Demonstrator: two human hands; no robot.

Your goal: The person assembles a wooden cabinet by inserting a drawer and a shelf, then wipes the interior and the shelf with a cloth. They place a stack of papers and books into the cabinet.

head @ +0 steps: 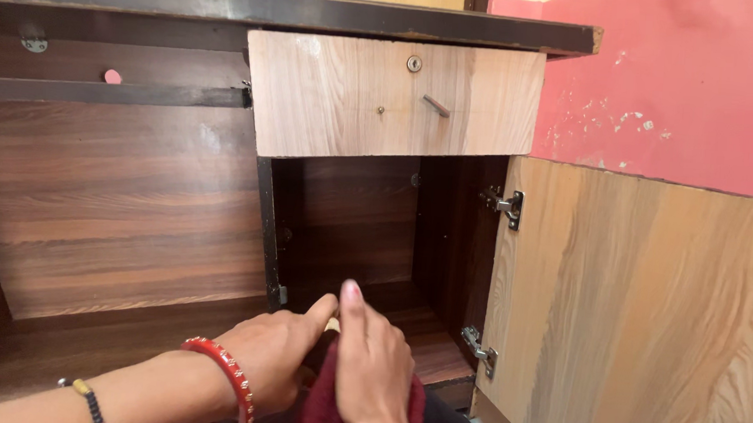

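My left hand [276, 353] and my right hand [373, 364] are together at the bottom centre, both closed on a dark red cloth [321, 408]. The fingers of both hands point toward the open cabinet compartment [358, 228], just in front of its bottom shelf [434, 346]. A red bangle [227, 377] and a thin beaded band [86, 398] are on my left wrist. Most of the cloth is hidden under my hands.
The cabinet door [640, 315] is swung open to the right, with two metal hinges [503, 206] on its inner edge. Above the compartment is a shut drawer [392, 95] with a lock and small handle. A dark wood panel [115, 213] lies left; a pink wall [681, 82] is right.
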